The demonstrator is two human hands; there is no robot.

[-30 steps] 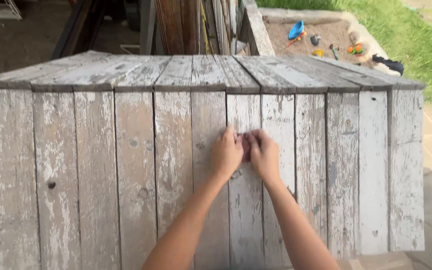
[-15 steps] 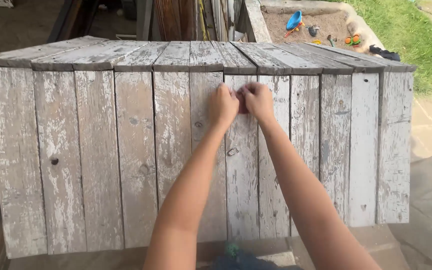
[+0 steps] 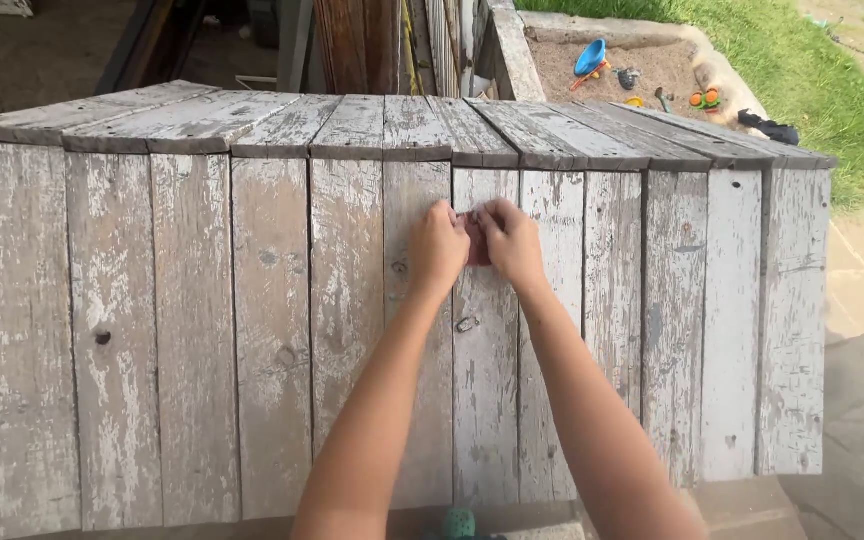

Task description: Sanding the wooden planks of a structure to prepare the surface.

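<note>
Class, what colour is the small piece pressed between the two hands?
Reddish-brown piece, head view.

A small reddish thing (image 3: pixel 476 243) sits mostly hidden between the hands, its kind untellable.

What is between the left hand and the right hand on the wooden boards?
In the head view, a small reddish-brown piece sits between the left hand and right hand, pressed against the weathered boards.

Single head view, worn on the person's head, angled steeply down and forward. It sits close over the weathered plank panel (image 3: pixel 252 320), forearms entering from the bottom edge. The upper frame reaches a sandbox (image 3: pixel 632 75) and grass (image 3: pixel 812 90) well beyond.
</note>
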